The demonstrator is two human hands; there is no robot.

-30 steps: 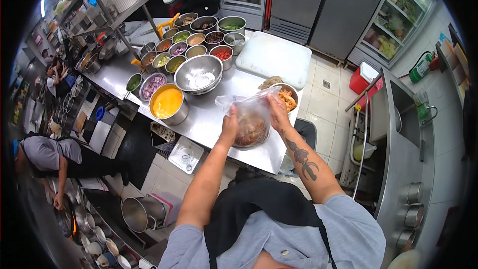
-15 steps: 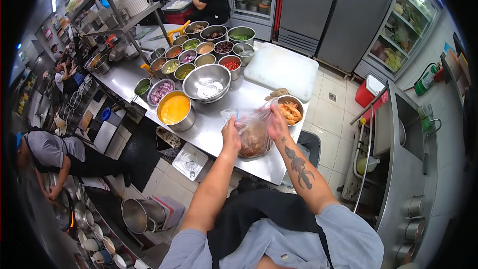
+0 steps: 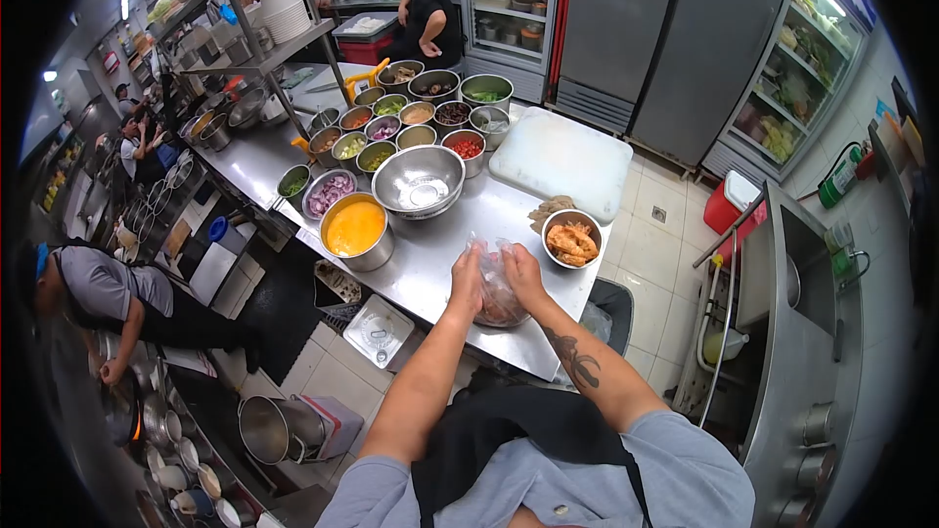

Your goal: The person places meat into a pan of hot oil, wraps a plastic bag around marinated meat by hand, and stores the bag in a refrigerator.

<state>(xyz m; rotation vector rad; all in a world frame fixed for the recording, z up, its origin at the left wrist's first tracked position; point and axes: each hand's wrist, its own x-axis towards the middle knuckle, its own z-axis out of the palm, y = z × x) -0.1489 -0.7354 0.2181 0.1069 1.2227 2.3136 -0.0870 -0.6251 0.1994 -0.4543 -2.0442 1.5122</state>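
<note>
A clear plastic bag (image 3: 501, 301) with reddish-brown food in it rests on the steel table (image 3: 421, 274) near its front edge. My left hand (image 3: 468, 282) grips the bag's gathered top from the left, and my right hand (image 3: 522, 279) grips it from the right, close to the other. Just beyond my right hand stands a steel bowl of orange food (image 3: 571, 241), with a brownish crumpled item (image 3: 551, 210) behind it. An empty steel bowl (image 3: 419, 180) and a pot of yellow liquid (image 3: 357, 231) stand to the left.
Several small containers of chopped ingredients (image 3: 416, 113) line the table's back, beside a white cutting board (image 3: 561, 162). A dark bin (image 3: 608, 317) stands at the table's right. One co-worker (image 3: 108, 284) bends at the stove on the left; another person (image 3: 430, 20) stands at the back.
My hands have come closer together and gathered the bag's top, which stood wider and higher before. The view has shifted, and the person at the back has lowered their hands.
</note>
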